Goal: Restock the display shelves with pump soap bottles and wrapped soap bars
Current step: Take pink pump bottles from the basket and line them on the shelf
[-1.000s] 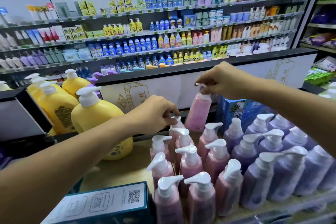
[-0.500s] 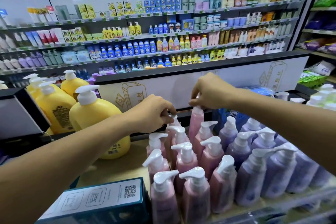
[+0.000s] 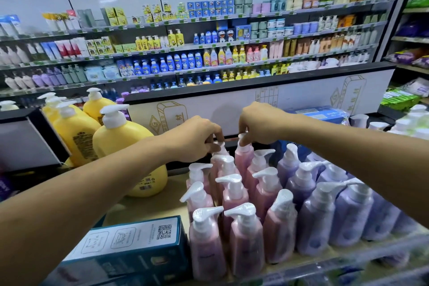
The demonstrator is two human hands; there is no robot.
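shelf board (image 3: 148,206): big pump bottles (image 3: 125,146) left rear, box (image 3: 130,246) front left, centre block (image 3: 234,195) of slim pump bottles, right block (image 3: 325,216) touching beside it. left hand (image 3: 197,139), right hand (image 3: 260,123) on 2 back-row pumps of centre block. divider panel (image 3: 301,97) behind; wall shelves (image 3: 209,62) beyond.

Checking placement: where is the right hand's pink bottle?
Head view, centre: pink bottle at the back of the pink rows, pump pinched by the right hand, just left of the purple bottles.
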